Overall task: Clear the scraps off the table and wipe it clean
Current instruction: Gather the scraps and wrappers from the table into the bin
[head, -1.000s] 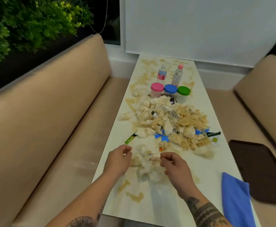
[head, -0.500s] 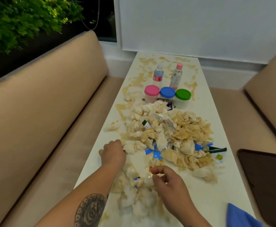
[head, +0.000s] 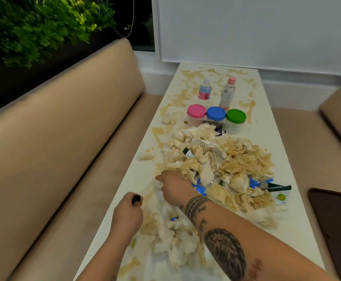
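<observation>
We see the left hand (head: 128, 217) curled round a small dark object (head: 136, 199) at the near left edge of the long white stained table (head: 271, 142). The right hand (head: 173, 186), crossed leftward, seems to pinch crumpled tissue from the scrap heap (head: 226, 165) mid-table.

Glossy white table (head: 271, 151), crumpled stained paper scraps (head: 244, 159).

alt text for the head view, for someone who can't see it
Two bare hands work at crumpled, brown-stained paper tissues heaped on a long white table: the left hand holds a small black object, the right hand reaches across. Behind stand three coloured-lid tubs and two bottles.
</observation>
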Motion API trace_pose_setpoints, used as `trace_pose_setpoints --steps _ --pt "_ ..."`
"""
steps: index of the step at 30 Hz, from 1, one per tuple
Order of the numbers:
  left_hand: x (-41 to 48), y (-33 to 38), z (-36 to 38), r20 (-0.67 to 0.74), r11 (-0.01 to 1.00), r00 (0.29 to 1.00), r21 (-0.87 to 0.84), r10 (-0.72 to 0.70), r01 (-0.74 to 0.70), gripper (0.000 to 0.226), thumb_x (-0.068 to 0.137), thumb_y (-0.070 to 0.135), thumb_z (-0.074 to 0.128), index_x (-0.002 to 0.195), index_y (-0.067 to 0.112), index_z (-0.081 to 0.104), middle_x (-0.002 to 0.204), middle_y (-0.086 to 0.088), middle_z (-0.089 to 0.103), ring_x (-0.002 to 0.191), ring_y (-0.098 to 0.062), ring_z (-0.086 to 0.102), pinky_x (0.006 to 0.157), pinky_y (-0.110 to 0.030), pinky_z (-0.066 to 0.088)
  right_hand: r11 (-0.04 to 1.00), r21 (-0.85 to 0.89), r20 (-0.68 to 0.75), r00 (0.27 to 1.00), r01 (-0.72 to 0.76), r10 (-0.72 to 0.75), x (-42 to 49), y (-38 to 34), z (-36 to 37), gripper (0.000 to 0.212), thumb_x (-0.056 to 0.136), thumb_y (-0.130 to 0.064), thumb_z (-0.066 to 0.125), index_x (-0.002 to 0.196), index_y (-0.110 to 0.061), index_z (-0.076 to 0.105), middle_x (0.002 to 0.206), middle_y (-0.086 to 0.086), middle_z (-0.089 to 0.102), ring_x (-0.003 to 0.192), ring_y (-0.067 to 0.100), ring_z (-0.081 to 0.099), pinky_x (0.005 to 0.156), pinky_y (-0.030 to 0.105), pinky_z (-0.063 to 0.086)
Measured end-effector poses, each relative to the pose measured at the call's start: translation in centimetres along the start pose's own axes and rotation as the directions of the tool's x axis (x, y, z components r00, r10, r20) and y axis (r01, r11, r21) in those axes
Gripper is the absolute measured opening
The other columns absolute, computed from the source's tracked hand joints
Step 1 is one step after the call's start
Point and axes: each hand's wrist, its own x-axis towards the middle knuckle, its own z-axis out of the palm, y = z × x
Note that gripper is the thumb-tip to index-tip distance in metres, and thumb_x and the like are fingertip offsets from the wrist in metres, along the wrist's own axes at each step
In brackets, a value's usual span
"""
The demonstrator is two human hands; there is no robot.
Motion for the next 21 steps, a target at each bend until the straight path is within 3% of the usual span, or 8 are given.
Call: trace_pose_setpoints --steps 3,5,8,10,13,17,19,21 --pt "-1.4 -0.3 -0.1 0.064 0.994 0.996 -0.084 -0.061 0.066 0.029 0.099 0.004 0.036 0.099 0.022 0.058 0.093 0.002 0.068 0.083 -0.022 0.06 0.066 -0.031 0.043 0.976 -0.217 0.009 0.999 0.032 -0.03 0.4 0.2 0.7 0.047 0.098 -0.008 0.05 0.143 -0.021 0.051 0.135 0.012 0.048 0.125 0.035 0.047 0.086 0.041 0.049" --pt "-1.9 -0.4 0.0 0.109 0.988 0.99 -0.115 -0.094 0.107 0.033 0.095 0.001 0.034 0.101 0.022 0.059 0.088 -0.001 0.062 0.074 -0.021 0.052 0.064 -0.031 0.04 0.977 -0.208 -0.045 0.998 0.038 -0.048 0.0 0.6 1.0 0.037 0.099 -0.013 0.051 0.135 -0.017 0.058 0.127 0.013 0.053 0.118 0.034 0.051 0.076 0.037 0.045" --pt "-2.1 -0.2 0.5 0.144 0.977 0.982 -0.158 -0.122 0.144 0.027 0.092 0.006 0.039 0.098 0.021 0.061 0.082 -0.001 0.054 0.068 -0.021 0.046 0.066 -0.032 0.038 0.997 0.072 -0.152 0.988 -0.007 0.018 -1.3 1.3 0.5 0.031 0.099 -0.027 0.054 0.126 -0.017 0.065 0.12 0.011 0.066 0.113 0.033 0.057 0.087 0.038 0.05" --pt "-2.0 0.6 1.0 0.137 0.988 0.988 -0.128 -0.069 0.087 0.014 0.096 0.02 0.047 0.095 0.02 0.061 0.081 0.002 0.055 0.068 -0.019 0.049 0.064 -0.031 0.039 0.946 0.321 -0.195 0.974 -0.045 0.113 -2.4 1.8 -0.6 0.032 0.099 -0.032 0.056 0.126 -0.018 0.066 0.113 0.008 0.07 0.104 0.03 0.062 0.086 0.038 0.053" --pt "-1.7 1.9 2.1 0.124 0.993 0.991 0.094 0.058 -0.07 0.016 0.094 0.036 0.061 0.101 0.022 0.061 0.093 0.004 0.061 0.073 -0.013 0.057 0.062 -0.028 0.042 0.813 0.573 -0.179 0.951 -0.108 0.252 -4.1 2.2 -2.1 0.034 0.102 -0.033 0.053 0.133 -0.022 0.058 0.107 -0.008 0.06 0.064 0.022 0.063 0.056 0.025 0.048" --pt "-0.4 2.3 3.5 0.202 0.899 0.975 0.405 0.091 -0.168 0.046 0.084 0.052 0.071 0.12 0.025 0.064 0.12 -0.001 0.062 0.096 -0.017 0.062 0.071 -0.027 0.041 0.518 0.844 -0.155 0.864 -0.135 0.478 -5.4 2.9 -3.5 0.023 0.104 -0.026 0.042 0.12 -0.019 0.057 0.095 -0.002 0.06 0.068 0.018 0.057 0.061 0.032 0.049" --pt "-0.1 2.1 3.9 0.209 0.853 0.974 0.491 0.083 -0.178 0.032 0.079 0.054 0.074 0.095 0.028 0.062 0.111 0.0 0.061 0.093 -0.02 0.062 0.065 -0.028 0.04 0.418 0.898 -0.119 0.839 -0.136 0.53 -5.6 3.3 -3.9 0.018 0.103 -0.021 0.041 0.109 -0.017 0.057 0.09 0.004 0.058 0.068 0.019 0.051 0.069 0.042 0.056" --pt "-0.1 1.9 4.2 0.212 0.847 0.974 0.5 0.083 -0.181 0.031 0.079 0.049 0.074 0.075 0.027 0.052 0.097 -0.001 0.058 0.081 -0.021 0.059 0.059 -0.028 0.037 0.436 0.887 -0.119 0.839 -0.15 0.531 -5.5 3.8 -3.8 0.013 0.099 -0.022 0.044 0.1 -0.019 0.056 0.084 0.003 0.055 0.066 0.02 0.047 0.069 0.044 0.055"
